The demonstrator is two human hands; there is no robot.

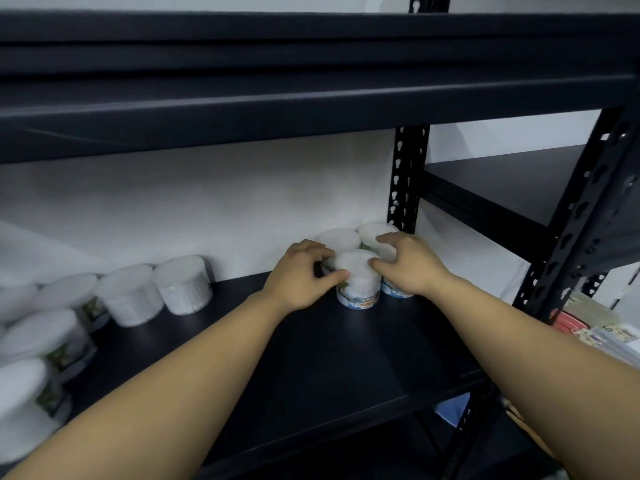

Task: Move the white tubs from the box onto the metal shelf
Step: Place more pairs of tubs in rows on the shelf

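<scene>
Your forearms cross bare shelf (pixel 346 358), with free deck near its front edge. Your left hand (pixel 301 271) and right hand (pixel 408 265) curl round the front tub (pixel 358 282), seating it against two tubs (pixel 341 239) by the wall, likely to pack the corner. The post (pixel 407 181) blocks the right; room lies left, toward the row (pixel 131 296).

**Matt metal, frosted plastic**

My shelf (pixel 346 358) is dark metal, matt and smooth. The tub (pixel 358 282) between my hands is translucent, frosted plastic with a glossy printed paper label. The far wall (pixel 207 209) looks white and matt.
</scene>
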